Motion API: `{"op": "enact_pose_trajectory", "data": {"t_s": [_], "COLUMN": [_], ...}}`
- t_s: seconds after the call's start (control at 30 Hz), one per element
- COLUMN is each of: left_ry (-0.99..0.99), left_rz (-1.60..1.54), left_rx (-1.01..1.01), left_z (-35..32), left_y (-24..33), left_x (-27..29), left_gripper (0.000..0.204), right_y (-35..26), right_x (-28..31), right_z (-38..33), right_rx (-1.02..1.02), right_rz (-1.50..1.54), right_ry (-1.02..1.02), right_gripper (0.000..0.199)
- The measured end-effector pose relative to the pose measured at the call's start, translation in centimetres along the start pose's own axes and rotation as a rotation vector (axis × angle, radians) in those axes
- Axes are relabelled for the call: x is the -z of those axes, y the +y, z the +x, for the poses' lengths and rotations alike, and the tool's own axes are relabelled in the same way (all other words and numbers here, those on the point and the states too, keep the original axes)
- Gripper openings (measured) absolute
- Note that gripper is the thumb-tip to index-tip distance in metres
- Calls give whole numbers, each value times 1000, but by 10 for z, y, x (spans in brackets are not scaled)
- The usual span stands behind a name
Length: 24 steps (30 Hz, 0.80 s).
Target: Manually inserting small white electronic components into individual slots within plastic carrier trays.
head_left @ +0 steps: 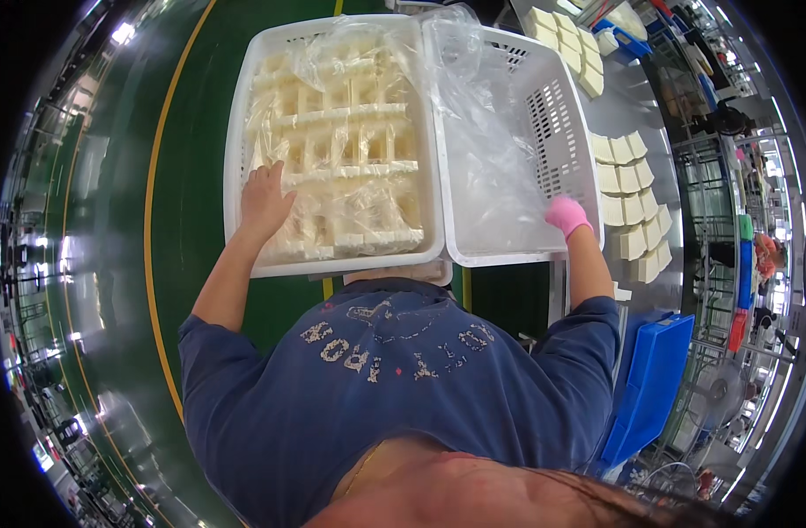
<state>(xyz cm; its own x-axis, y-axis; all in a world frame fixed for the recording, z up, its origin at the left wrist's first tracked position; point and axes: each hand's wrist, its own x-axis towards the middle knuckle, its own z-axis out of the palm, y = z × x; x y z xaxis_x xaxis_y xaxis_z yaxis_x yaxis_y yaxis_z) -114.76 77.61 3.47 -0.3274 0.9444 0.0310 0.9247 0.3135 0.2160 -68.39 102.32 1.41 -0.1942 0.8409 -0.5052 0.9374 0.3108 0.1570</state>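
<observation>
A white plastic crate [234, 176] stands in front of me, filled with rows of cream-coloured blocky parts [337, 158] under clear plastic film [332, 70]. My left hand [266, 201] lies on the film near the crate's left wall, bare, with its fingers stretched out. To the right is a second white crate [508, 260] with slotted walls, lined with a clear plastic sheet [486, 167]. My right hand [566, 214], in a pink glove, is at that crate's right wall. Its fingers do not show clearly.
A metal worktable [627, 114] runs along the right, bearing groups of cream blocks [632, 189] and, farther back, more blocks [570, 44]. A blue bin [654, 378] stands near my right elbow. Green floor [191, 114] with yellow lines stretches to the left.
</observation>
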Motion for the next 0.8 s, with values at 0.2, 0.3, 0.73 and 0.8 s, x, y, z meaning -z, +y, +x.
{"op": "enact_pose_trajectory", "data": {"t_s": [0.2, 0.3, 0.73, 0.8], "left_ry": [-40, 41, 28, 111], "left_rz": [-47, -103, -1277, -1339], "left_rx": [-11, -4, 168, 199], "left_z": [12, 9, -43, -51], "left_y": [9, 17, 7, 6], "left_x": [-1, 4, 74, 76], "left_gripper": [25, 14, 10, 10], "right_y": [-135, -167, -102, -131], "right_x": [55, 28, 56, 104], "right_z": [24, 58, 42, 4], "right_rx": [504, 447, 579, 702], "right_rz": [475, 123, 501, 522], "right_ry": [832, 360, 309, 661], "right_gripper": [77, 47, 35, 37]}}
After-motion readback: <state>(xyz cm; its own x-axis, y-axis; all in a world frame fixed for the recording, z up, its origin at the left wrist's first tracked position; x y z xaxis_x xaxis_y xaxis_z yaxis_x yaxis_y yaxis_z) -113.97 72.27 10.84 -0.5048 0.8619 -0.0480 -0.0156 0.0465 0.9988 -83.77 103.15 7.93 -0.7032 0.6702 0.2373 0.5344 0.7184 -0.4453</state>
